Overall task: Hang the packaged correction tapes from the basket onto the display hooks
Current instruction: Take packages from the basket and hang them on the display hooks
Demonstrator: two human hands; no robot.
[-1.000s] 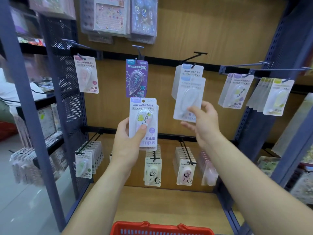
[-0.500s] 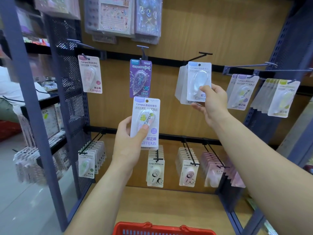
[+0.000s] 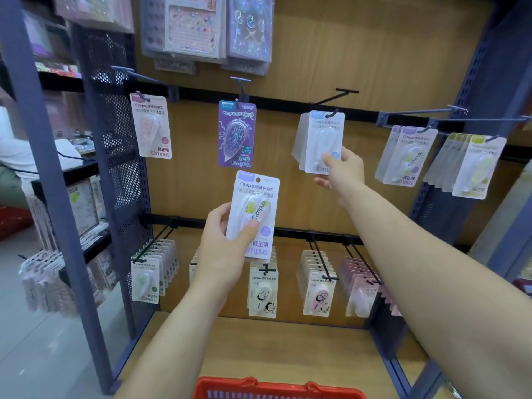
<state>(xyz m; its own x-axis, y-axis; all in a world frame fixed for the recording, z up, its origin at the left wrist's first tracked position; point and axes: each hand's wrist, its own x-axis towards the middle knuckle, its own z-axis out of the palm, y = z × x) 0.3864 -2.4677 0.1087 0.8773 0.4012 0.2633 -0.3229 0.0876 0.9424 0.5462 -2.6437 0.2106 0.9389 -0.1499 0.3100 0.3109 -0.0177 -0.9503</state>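
My left hand (image 3: 223, 240) grips a white packaged correction tape (image 3: 254, 214) upright in front of the display, below a purple pack (image 3: 236, 133) that hangs on a hook. My right hand (image 3: 341, 171) pinches the lower corner of a pale blue pack (image 3: 324, 139); that pack's top hole sits on the upper display hook (image 3: 335, 113), at the front of a small stack. The red basket (image 3: 276, 388) shows only its rim at the bottom edge.
A pink pack (image 3: 151, 126) hangs at the upper left, and more packs (image 3: 408, 155) hang at the right. The lower rail carries several full hooks of packs (image 3: 263, 292). A wooden shelf (image 3: 288, 349) lies below. Blue perforated uprights (image 3: 112, 168) flank the bay.
My right hand lifted the pale blue pack up and onto the upper hook, then slid down to its lower corner. My left hand has kept its pack in about the same spot.
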